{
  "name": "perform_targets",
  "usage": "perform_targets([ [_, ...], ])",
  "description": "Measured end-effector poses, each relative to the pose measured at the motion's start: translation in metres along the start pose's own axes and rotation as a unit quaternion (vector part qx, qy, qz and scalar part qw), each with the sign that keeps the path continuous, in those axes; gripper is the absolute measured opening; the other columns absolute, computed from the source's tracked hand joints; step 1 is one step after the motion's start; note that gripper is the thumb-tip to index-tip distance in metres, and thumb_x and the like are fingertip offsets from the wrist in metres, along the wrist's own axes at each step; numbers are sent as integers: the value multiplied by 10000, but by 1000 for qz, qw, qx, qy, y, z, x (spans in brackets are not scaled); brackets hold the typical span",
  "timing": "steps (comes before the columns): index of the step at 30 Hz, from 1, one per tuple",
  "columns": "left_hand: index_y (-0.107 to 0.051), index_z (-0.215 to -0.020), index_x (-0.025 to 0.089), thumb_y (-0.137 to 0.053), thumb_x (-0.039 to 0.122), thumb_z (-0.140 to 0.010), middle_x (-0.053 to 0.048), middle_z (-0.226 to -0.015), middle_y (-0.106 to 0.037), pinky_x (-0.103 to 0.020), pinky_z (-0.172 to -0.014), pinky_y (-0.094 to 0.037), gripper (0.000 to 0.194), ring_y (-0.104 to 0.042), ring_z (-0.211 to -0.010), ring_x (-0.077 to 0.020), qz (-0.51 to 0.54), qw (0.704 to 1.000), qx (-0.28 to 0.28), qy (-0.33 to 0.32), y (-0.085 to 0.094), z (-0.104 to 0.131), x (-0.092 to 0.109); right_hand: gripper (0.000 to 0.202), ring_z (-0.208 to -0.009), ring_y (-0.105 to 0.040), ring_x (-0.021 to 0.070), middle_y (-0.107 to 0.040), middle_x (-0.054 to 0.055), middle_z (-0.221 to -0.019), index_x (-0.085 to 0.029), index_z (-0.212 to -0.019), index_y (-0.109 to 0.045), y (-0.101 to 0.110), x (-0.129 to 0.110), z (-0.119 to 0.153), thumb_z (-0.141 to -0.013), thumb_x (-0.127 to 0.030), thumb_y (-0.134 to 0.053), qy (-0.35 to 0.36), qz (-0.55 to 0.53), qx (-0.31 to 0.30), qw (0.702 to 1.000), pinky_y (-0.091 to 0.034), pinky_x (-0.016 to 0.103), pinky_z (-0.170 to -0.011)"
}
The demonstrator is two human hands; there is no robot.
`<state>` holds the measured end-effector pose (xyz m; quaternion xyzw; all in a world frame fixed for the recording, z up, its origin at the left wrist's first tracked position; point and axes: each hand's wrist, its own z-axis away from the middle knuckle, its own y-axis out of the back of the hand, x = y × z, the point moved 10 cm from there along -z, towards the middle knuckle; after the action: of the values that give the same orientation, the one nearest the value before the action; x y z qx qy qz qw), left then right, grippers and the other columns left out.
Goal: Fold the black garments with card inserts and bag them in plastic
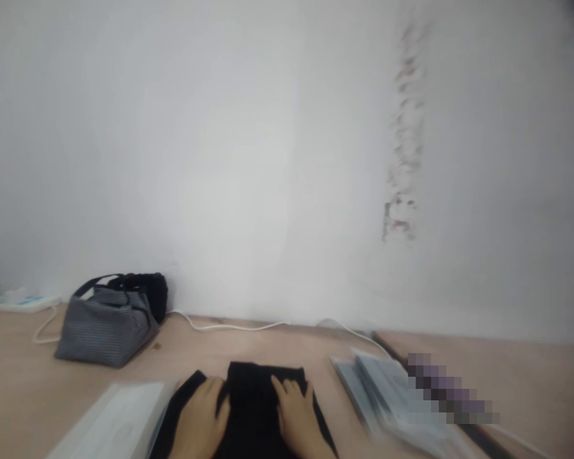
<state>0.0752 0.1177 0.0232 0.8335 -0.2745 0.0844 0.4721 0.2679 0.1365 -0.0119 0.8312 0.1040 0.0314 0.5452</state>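
Black cloth [253,414], apparently a folded garment, lies at the bottom centre of the head view. Over its left fold is my left hand [199,417], its fingers bent down and closed on the fabric; the fingertips are partly hidden. My right hand [300,417] rests on the right side of the cloth, fingers stretched forward and slightly apart. The cloth's near part runs out of view. Beside it on the left is a white flat stack or box [117,421].
Plastic-wrapped flat packets [387,395] lie to the right, near a dark seam in the table [545,389]. A grey bag [103,328] with a black item behind stands back left. A white cable [249,328] runs along the wall from a power strip [23,303].
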Motion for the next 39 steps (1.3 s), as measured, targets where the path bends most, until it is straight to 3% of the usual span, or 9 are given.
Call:
perform_targets([
  [4, -491, -1168, 127, -399, -12, -689, -111, -1133, -590, -313, -845, -447, 507, -562, -1026, -214, -80, 994, -27, 68, 25, 6, -46, 273, -933, -539, 208, -628, 44, -895, -216, -825, -636, 31, -5, 5, -749, -91, -405, 31, -42, 38, 998, -153, 462, -1032],
  [7, -480, -1214, 149, -434, -67, -582, -109, -1295, -476, -358, -966, -344, 670, -399, -1213, -244, -150, 986, -44, 50, 31, 7, -48, 294, -1012, -515, 199, -619, 31, -1008, -226, -921, -613, 38, -10, 4, -761, -116, -393, 61, -67, 5, 996, -119, 462, -1049],
  [11, -494, -1226, 183, -437, 156, -781, -79, -1345, -439, -382, -1048, -220, 450, -332, -1263, -224, -124, 988, -97, 8, 5, -5, -32, 566, -1246, -331, 267, -481, 113, -1292, -169, -1312, -377, 7, 3, -3, -748, -112, -368, 35, -36, -107, 993, -102, 557, -1024],
  [14, -437, -1274, 102, -510, 317, -775, -152, -1246, -531, -443, -992, -291, 548, -441, -1176, -287, -108, 983, -147, 32, -18, -16, -35, 570, -1204, -381, 325, -469, 176, -1289, -140, -1305, -396, -4, 14, -9, -739, -207, -426, 23, -23, -125, 992, -91, 613, -991],
  [17, -572, -1135, 127, -627, 312, -672, -137, -1103, -625, -433, -916, -368, 502, -540, -1050, -302, -99, 980, -168, 29, -26, -22, -36, 533, -1148, -427, 360, -505, 208, -1236, -124, -1196, -518, -3, 22, -10, -696, -308, -494, 15, -20, -121, 992, -117, 619, -972],
  [21, -626, -1012, 236, -621, 268, -676, -48, -1129, -600, -336, -931, -362, 338, -517, -1076, -232, -73, 984, -160, -20, -25, -19, -30, 327, -1046, -502, 299, -585, 120, -1105, -194, -960, -610, 6, 25, -8, -662, -288, -514, 19, -30, -97, 995, -203, 546, -960],
  [29, -488, -1194, 215, -461, 4, -697, -52, -1146, -606, -296, -930, -388, 540, -535, -1050, -193, -77, 985, -140, -70, -38, -4, -36, 273, -859, -572, 180, -650, -1, -872, -228, -912, -555, 18, 17, -5, -661, -137, -500, 31, -35, -75, 996, -281, 370, -911],
  [35, -466, -1164, 195, -383, -23, -693, -46, -1156, -583, -352, -960, -320, 525, -504, -1067, -189, -85, 991, -85, -58, -26, -43, -21, 349, -963, -546, 263, -635, 95, -998, -194, -1016, -574, 50, 11, -28, -734, -55, -422, 3, 38, 0, 999, -190, 490, -943],
  [39, -520, -1040, 199, -470, 49, -682, -48, -1129, -566, -402, -991, -268, 390, -469, -1092, -217, -74, 993, -60, -75, -22, -55, -4, 292, -974, -538, 285, -644, 93, -986, -199, -955, -627, 44, 8, -34, -763, -80, -441, 20, 72, 21, 997, -104, 554, -975],
])
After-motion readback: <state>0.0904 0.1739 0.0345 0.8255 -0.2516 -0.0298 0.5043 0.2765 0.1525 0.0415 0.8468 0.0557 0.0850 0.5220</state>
